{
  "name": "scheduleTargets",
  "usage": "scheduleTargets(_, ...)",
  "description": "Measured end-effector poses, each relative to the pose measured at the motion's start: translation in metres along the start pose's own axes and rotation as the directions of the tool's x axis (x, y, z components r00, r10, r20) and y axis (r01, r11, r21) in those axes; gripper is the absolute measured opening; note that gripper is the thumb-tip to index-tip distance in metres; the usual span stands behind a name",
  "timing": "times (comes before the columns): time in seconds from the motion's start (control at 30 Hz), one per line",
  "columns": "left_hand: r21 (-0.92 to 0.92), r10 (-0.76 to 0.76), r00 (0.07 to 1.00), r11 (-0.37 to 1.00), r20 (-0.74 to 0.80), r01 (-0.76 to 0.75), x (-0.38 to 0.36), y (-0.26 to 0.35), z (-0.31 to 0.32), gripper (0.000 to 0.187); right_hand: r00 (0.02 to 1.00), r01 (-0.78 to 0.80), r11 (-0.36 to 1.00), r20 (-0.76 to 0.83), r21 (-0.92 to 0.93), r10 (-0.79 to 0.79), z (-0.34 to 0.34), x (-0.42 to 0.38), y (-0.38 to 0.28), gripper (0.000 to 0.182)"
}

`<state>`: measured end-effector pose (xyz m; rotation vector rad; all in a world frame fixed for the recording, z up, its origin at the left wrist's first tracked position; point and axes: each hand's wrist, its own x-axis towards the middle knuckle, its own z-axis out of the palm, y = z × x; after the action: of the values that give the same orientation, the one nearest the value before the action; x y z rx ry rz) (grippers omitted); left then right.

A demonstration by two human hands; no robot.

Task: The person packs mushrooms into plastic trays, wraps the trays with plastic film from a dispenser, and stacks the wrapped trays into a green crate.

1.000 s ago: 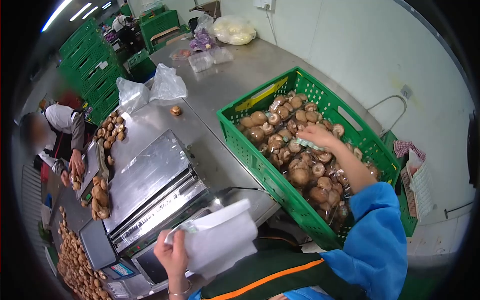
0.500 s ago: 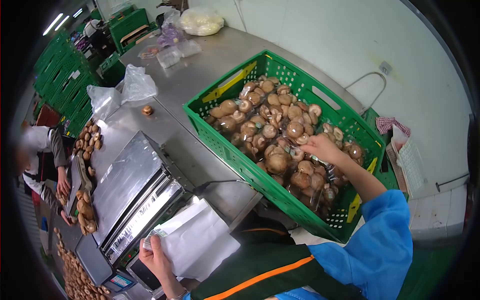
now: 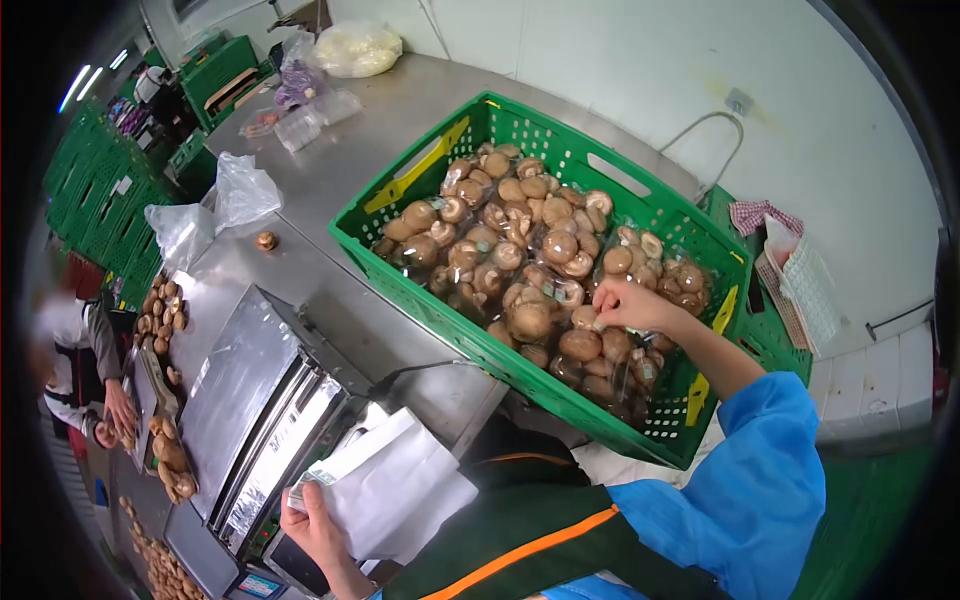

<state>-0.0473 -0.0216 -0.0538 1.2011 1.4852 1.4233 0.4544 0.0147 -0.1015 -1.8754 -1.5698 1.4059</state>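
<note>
My left hand point(image 3: 318, 528) grips a stack of white paper sheets point(image 3: 405, 490), with small printed labels near the thumb. Over the green crate point(image 3: 390, 268), my right hand point(image 3: 635, 306) has thumb and fingers pinched together. It touches or hovers just over a clear-wrapped pack of brown mushrooms point(image 3: 600, 350); whatever the fingertips hold is too small to make out. Several such packs fill the crate, some bearing small green-and-white labels. Close by my left hand stands a metal wrapping machine point(image 3: 245, 385) with a sloping top.
A person's hand point(image 3: 120, 410) works at the far left by mushroom packs point(image 3: 172, 455). Loose mushrooms point(image 3: 160, 560) lie lower left. A single mushroom point(image 3: 266, 240) and clear plastic bags point(image 3: 245, 190) sit on the steel table point(image 3: 335, 290). Stacked green crates point(image 3: 100, 200) stand behind.
The view has shifted, so the crate appears further left and slightly higher. My right hand has moved towards the nearer packs in the crate. My left hand still holds the sheets.
</note>
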Motion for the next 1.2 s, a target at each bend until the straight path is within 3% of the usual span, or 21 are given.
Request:
scheduleTargets(0.07,-0.005,-0.018,1.000,1.000,0.018,0.018,0.003,-0.003,-0.001,0.020,0.977,0.070,0.997,-0.202,0.017,-0.065,-0.011,-0.014,-0.008,0.022)
scheduleTargets(0.1,0.002,-0.005,1.000,1.000,0.007,0.005,0.004,-0.006,-0.005,0.019,0.982,0.105,0.991,-0.168,0.078,-0.091,-0.023,-0.025,-0.008,0.022)
scheduleTargets(0.13,0.007,0.008,1.000,1.000,-0.003,-0.008,0.006,-0.007,-0.006,0.018,0.996,0.008,0.983,-0.092,0.186,0.009,-0.031,-0.041,-0.018,0.021)
scheduleTargets(0.2,-0.004,-0.002,1.000,1.000,0.031,0.002,0.008,-0.005,0.001,0.018,0.962,-0.229,0.938,-0.087,0.262,0.259,-0.043,-0.064,-0.034,0.020)
scheduleTargets(0.27,0.010,-0.021,0.998,1.000,0.061,0.020,0.010,-0.010,0.006,0.017,0.964,-0.038,0.947,-0.238,0.318,0.118,-0.066,-0.072,-0.015,0.020)
scheduleTargets(0.3,0.005,-0.023,0.997,1.000,0.071,0.023,0.012,-0.010,0.008,0.017,0.939,-0.048,0.922,-0.298,0.383,0.173,-0.079,-0.079,-0.015,0.021)
scheduleTargets(0.4,0.008,-0.045,0.993,0.999,0.108,0.044,0.017,-0.007,0.011,0.017,0.914,-0.138,0.988,-0.375,0.072,0.155,-0.121,-0.084,0.022,0.024)
scheduleTargets(0.6,0.040,-0.037,0.982,0.999,0.186,0.030,0.020,-0.003,0.027,0.017,0.939,-0.124,0.992,-0.327,-0.030,0.107,-0.146,-0.055,0.061,0.023)
scheduleTargets(0.63,0.040,-0.033,0.982,0.999,0.186,0.026,0.020,0.000,0.030,0.017,0.953,-0.127,0.976,-0.295,-0.174,0.071,-0.147,-0.050,0.069,0.025)
scheduleTargets(0.67,0.052,-0.045,0.979,0.998,0.198,0.035,0.020,0.006,0.034,0.017,0.952,-0.122,0.977,-0.298,-0.174,0.066,-0.151,-0.048,0.076,0.025)
scheduleTargets(0.73,0.064,-0.059,0.978,0.997,0.201,0.047,0.021,0.011,0.038,0.016,0.893,-0.215,0.873,-0.450,-0.438,-0.006,-0.154,-0.048,0.064,0.028)
scheduleTargets(0.8,0.127,-0.071,0.950,0.991,0.304,0.034,0.022,0.014,0.036,0.015,0.897,-0.195,0.890,-0.443,-0.412,-0.009,-0.154,-0.040,0.038,0.027)
scheduleTargets(0.9,0.173,-0.097,0.909,0.985,0.406,0.027,0.017,0.033,0.062,0.015,0.963,0.105,0.995,-0.249,-0.001,-0.102,-0.141,-0.008,0.003,0.022)
scheduleTargets(0.93,0.197,-0.109,0.880,0.980,0.463,0.018,0.018,0.039,0.068,0.015,0.963,0.115,0.993,-0.246,-0.005,-0.113,-0.138,0.004,0.012,0.022)
scheduleTargets(0.97,0.127,0.045,0.822,0.982,0.567,-0.142,0.023,0.038,0.074,0.012,0.975,0.094,0.995,-0.199,-0.040,-0.100,-0.133,0.027,0.033,0.021)
scheduleTargets(1.0,0.127,0.050,0.833,0.982,0.552,-0.143,0.025,0.041,0.077,0.012,0.985,0.076,0.994,-0.150,-0.080,-0.087,-0.129,0.050,0.047,0.020)
scheduleTargets(1.07,0.110,-0.084,0.824,0.994,0.561,0.026,0.025,0.049,0.083,0.012,0.948,0.167,0.976,-0.250,-0.143,-0.199,-0.123,0.064,0.073,0.020)
scheduleTargets(1.1,0.079,-0.183,0.864,0.983,0.469,0.165,0.020,0.064,0.096,0.015,0.904,0.172,0.968,-0.360,-0.183,-0.229,-0.124,0.064,0.073,0.025)
scheduleTargets(1.17,-0.037,-0.176,0.878,0.976,0.445,0.214,0.020,0.063,0.105,0.019,0.753,0.095,0.865,-0.533,-0.493,-0.387,-0.125,0.061,0.067,0.028)
scheduleTargets(1.2,-0.058,-0.153,0.875,0.978,0.459,0.201,0.021,0.058,0.105,0.020,0.741,0.093,0.771,-0.474,-0.630,-0.476,-0.117,0.055,0.026,0.033)
